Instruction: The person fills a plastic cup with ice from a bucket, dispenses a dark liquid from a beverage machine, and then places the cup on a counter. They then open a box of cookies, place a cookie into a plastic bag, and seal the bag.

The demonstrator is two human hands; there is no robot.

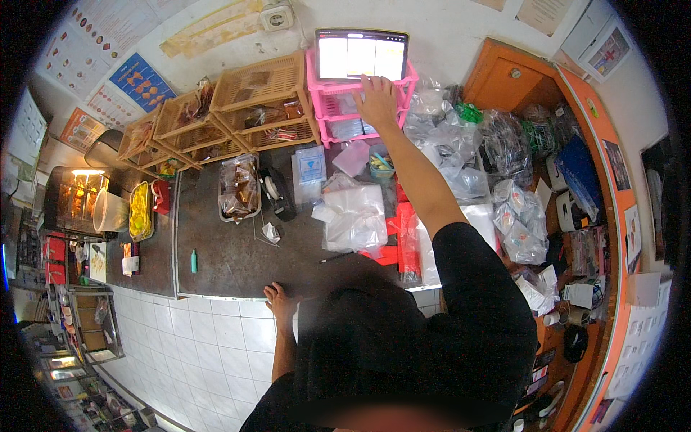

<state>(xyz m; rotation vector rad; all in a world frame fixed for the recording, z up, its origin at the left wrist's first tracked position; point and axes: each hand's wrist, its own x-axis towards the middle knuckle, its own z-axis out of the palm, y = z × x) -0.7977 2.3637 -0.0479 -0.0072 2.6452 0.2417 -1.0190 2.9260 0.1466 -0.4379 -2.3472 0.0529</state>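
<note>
My right arm stretches forward to the pink plastic rack (412,81) at the back. On top of that rack stands a tablet (335,59) with a lit screen. My right hand (377,102) is open, fingers extended, and its fingertips overlap the screen's lower edge; whether they press it I cannot tell. Near the front edge of the dark counter (223,266) rests my left hand (281,301), open with the fingers apart and nothing in it. Between my arms lies a stack of clear plastic bags (356,219), with red bags (408,237) beside it.
Tan plastic racks (259,81) line the wall at back left. Before them stand a tray of brown packets (240,189) and a black tape dispenser (276,194). A green bottle (193,261) is farther left. Bagged goods (507,140) crowd the right side by an orange cabinet (497,72).
</note>
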